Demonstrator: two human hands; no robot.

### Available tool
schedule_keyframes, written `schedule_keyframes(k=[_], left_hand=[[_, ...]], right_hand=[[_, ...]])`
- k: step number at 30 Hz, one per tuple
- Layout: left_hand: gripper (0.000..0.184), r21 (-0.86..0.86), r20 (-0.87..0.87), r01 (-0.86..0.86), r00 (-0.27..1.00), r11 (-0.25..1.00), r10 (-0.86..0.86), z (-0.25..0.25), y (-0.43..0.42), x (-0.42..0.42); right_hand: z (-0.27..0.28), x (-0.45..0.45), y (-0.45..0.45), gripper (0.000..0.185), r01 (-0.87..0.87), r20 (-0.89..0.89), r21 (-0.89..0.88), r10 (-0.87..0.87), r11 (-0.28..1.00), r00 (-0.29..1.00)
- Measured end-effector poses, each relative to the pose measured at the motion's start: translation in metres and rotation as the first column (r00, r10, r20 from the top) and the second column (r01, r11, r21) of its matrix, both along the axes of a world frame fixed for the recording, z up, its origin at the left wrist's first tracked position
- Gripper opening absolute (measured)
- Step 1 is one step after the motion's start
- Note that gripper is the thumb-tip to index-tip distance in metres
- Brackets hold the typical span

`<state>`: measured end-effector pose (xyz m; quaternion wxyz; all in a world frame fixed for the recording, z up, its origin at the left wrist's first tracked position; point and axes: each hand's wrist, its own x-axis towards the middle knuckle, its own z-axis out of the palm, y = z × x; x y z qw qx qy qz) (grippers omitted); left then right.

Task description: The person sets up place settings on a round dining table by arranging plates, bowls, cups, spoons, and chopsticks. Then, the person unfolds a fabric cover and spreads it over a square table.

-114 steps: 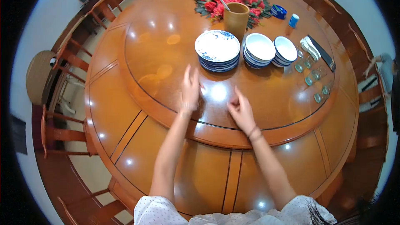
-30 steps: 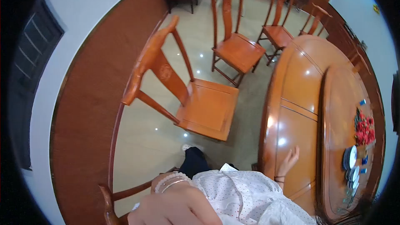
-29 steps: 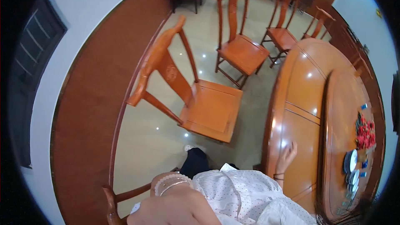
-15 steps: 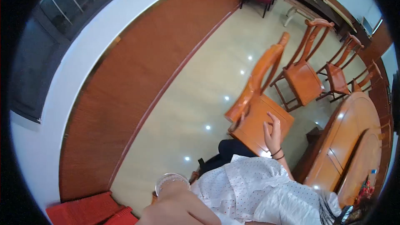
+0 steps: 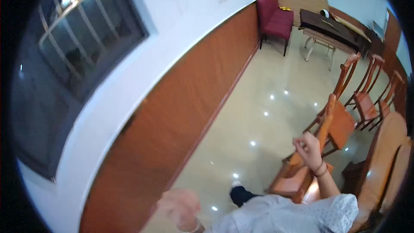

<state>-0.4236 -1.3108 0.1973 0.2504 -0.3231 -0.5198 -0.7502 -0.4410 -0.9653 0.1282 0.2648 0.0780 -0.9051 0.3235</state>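
Observation:
My right hand (image 5: 308,150) is raised in front of a wooden chair (image 5: 330,127), with a dark band round the wrist. Its fingers are loosely bent with gaps between them, and I see nothing in them. Low in the view, my left hand (image 5: 179,205) is smeared by motion over the floor near the wall panel. A pale, clear ring-like thing (image 5: 189,228) shows by its wrist, too blurred to make out. A white dotted garment (image 5: 280,215) and a dark trouser leg (image 5: 243,195) lie between the hands.
Several more wooden chairs (image 5: 365,105) stand on the right by a round wooden table (image 5: 384,159). A maroon chair (image 5: 276,21) and a dark-topped table (image 5: 330,28) are at the back. Brown panelling (image 5: 172,112) runs along the left under a barred window (image 5: 77,26).
The view has swung up, showing more of the back wall. My right hand's fingers have bent more. My left hand has moved away from close to the camera and become blurred.

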Motion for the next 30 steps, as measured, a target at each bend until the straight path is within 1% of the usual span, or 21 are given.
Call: schedule_keyframes(k=[1, 2, 4, 6, 7, 8, 10, 11, 12, 14, 15, 17, 20, 21, 22, 23, 25, 26, 27, 29, 30], left_hand=[[0.020, -0.175, 0.247, -0.048, 0.965, 0.983, 0.091, -0.019, -0.006, -0.032], [0.017, -0.364, 0.497, -0.036, 0.838, 0.931, 0.227, -0.044, -0.014, -0.051], [0.017, -0.577, 0.581, 0.211, 0.785, 0.789, 0.215, -0.101, -0.023, -0.093], [0.017, -0.840, 0.528, 0.368, 0.727, 0.399, 0.439, -0.184, -0.059, -0.106], [0.017, -0.893, 0.393, 0.447, 0.720, 0.051, 0.572, -0.235, -0.082, -0.103], [0.017, -0.844, 0.387, 0.528, 0.719, -0.091, 0.577, -0.279, -0.107, -0.111], [0.016, -0.762, 0.494, 0.639, 0.681, -0.109, 0.541, -0.337, -0.140, -0.155], [0.016, -0.737, 0.525, 0.664, 0.680, -0.125, 0.512, -0.354, -0.143, -0.188], [0.016, -0.724, 0.543, 0.674, 0.688, -0.146, 0.482, -0.362, -0.140, -0.221], [0.015, -0.707, 0.574, 0.690, 0.690, -0.159, 0.442, -0.375, -0.134, -0.281], [0.015, -0.698, 0.592, 0.701, 0.679, -0.145, 0.434, -0.378, -0.127, -0.306], [0.014, -0.687, 0.620, 0.717, 0.664, -0.121, 0.417, -0.381, -0.120, -0.350], [0.013, -0.665, 0.669, 0.741, 0.646, -0.093, 0.366, -0.385, -0.094, -0.405], [0.013, -0.660, 0.679, 0.743, 0.651, -0.105, 0.339, -0.387, -0.082, -0.427], [0.013, -0.661, 0.685, 0.737, 0.669, -0.140, 0.289, -0.388, -0.066, -0.451], [0.013, -0.665, 0.690, 0.724, 0.689, -0.183, 0.223, -0.391, -0.044, -0.480], [0.013, -0.667, 0.692, 0.695, 0.711, -0.266, 0.123, -0.393, 0.010, -0.544], [0.012, -0.668, 0.695, 0.686, 0.713, -0.288, 0.087, -0.394, 0.035, -0.571], [0.012, -0.669, 0.701, 0.689, 0.710, -0.278, 0.069, -0.392, 0.056, -0.591], [0.012, -0.700, 0.699, 0.683, 0.715, -0.209, -0.005, -0.386, 0.099, -0.629], [0.012, -0.723, 0.684, 0.674, 0.729, -0.155, -0.019, -0.374, 0.122, -0.638]], right_hand=[[-0.005, -0.016, -0.005, 0.011, 0.048, -0.011, -0.045, -0.048, 0.998, 0.999], [-0.011, -0.013, -0.008, 0.008, -0.007, 0.126, -0.022, 0.010, 1.000, 0.992], [-0.008, 0.001, -0.011, 0.012, -0.093, 0.429, 0.013, 0.078, 0.996, 0.900], [-0.015, 0.009, -0.019, 0.018, -0.138, 0.570, 0.029, 0.097, 0.990, 0.816], [-0.013, 0.009, -0.024, 0.022, -0.134, 0.640, 0.022, 0.089, 0.991, 0.763], [-0.009, 0.004, -0.027, 0.022, -0.035, 0.625, 0.023, 0.013, 0.999, 0.781], [-0.004, 0.005, -0.036, 0.029, -0.003, 0.820, 0.055, -0.044, 0.998, 0.571], [-0.012, 0.008, -0.045, 0.029, 0.156, 0.811, 0.052, -0.133, 0.986, 0.570], [-0.025, 0.007, -0.049, 0.031, 0.231, 0.794, 0.029, -0.163, 0.973, 0.586], [-0.027, -0.011, -0.063, 0.035, 0.311, 0.790, -0.004, -0.187, 0.950, 0.583], [-0.025, -0.018, -0.070, 0.035, 0.318, 0.808, 0.008, -0.193, 0.948, 0.557], [-0.023, -0.036, -0.094, 0.035, 0.430, 0.798, -0.021, -0.244, 0.903, 0.551], [-0.033, -0.059, -0.116, 0.035, 0.514, 0.823, -0.076, -0.237, 0.854, 0.516], [-0.037, -0.069, -0.121, 0.035, 0.572, 0.811, -0.118, -0.253, 0.812, 0.527], [-0.037, -0.079, -0.126, 0.035, 0.614, 0.839, -0.083, -0.278, 0.785, 0.469], [-0.041, -0.089, -0.133, 0.035, 0.707, 0.820, -0.094, -0.348, 0.701, 0.454], [-0.046, -0.108, -0.135, 0.035, 0.768, 0.820, -0.142, -0.360, 0.624, 0.444], [-0.025, -0.122, -0.133, 0.035, 0.827, 0.844, -0.168, -0.355, 0.537, 0.402], [-0.036, -0.131, -0.129, 0.035, 0.831, 0.842, -0.158, -0.367, 0.534, 0.395], [-0.077, -0.143, -0.121, 0.035, 0.896, 0.742, -0.254, -0.521, 0.363, 0.421], [-0.080, -0.152, -0.107, 0.035, 0.914, 0.772, -0.235, -0.508, 0.330, 0.382]])
